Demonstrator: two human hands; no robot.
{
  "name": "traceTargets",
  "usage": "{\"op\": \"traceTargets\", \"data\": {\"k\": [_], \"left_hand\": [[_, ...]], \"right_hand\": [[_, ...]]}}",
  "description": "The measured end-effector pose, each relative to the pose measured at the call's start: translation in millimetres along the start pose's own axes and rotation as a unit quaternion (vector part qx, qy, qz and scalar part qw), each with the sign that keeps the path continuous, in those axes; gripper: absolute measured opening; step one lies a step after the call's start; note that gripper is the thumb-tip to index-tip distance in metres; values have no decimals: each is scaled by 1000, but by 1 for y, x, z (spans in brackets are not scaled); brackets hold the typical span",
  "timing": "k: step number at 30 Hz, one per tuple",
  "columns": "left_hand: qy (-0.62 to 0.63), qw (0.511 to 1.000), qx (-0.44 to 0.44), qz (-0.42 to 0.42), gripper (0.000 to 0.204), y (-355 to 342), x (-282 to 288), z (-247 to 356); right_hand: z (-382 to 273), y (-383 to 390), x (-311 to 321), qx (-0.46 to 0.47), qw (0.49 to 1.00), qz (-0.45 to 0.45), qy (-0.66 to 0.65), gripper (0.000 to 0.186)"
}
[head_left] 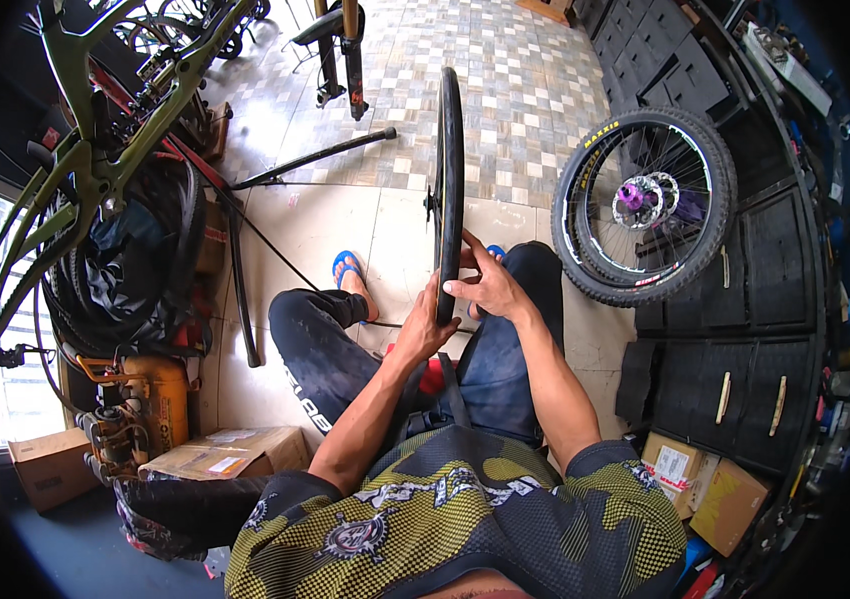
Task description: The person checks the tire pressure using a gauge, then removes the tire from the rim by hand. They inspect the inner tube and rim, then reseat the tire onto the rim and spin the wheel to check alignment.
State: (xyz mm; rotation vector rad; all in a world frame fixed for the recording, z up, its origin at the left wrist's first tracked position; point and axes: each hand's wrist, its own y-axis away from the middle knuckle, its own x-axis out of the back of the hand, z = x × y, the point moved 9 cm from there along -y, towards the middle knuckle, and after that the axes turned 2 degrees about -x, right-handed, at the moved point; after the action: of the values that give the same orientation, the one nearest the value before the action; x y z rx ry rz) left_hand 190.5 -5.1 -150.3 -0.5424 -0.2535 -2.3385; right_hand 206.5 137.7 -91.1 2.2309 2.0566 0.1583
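held tyre: smooth matt rubber | right tyre: rough knobbly rubber | left frame: smooth paint | near-left box: dull cardboard | far floor: glossy tile

The person wore a short-sleeved jersey in charcoal grey and mustard yellow, its camouflage shapes patterned with fine checks. A round, pale, gear-shaped emblem sat on the left of its front, and pale lettering ran across the middle. Small pale prints marked the dark sleeves. The long blue-black trousers had faded patches and bold white lettering on the left leg. Bright blue open sandals covered the soles.
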Motion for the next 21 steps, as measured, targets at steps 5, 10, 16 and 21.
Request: {"op": "traceTargets", "data": {"k": [5,10,16,21], "left_hand": [[23,999,23,-13,109,-1,-2,-2],[0,1000,3,1,106,0,-1,-4],[0,1000,28,-9,105,-1,-2,-4],[2,1000,4,3,106,-1,-4,-8]], "right_hand": [[0,0,0,-2,1000,2,2,104],[1,-2,-1,-5,1000,-2,14,105],[3,-2,0,-5,1000,-5,11,106],[1,0,-1,-13,1000,-8,14,104]]}}
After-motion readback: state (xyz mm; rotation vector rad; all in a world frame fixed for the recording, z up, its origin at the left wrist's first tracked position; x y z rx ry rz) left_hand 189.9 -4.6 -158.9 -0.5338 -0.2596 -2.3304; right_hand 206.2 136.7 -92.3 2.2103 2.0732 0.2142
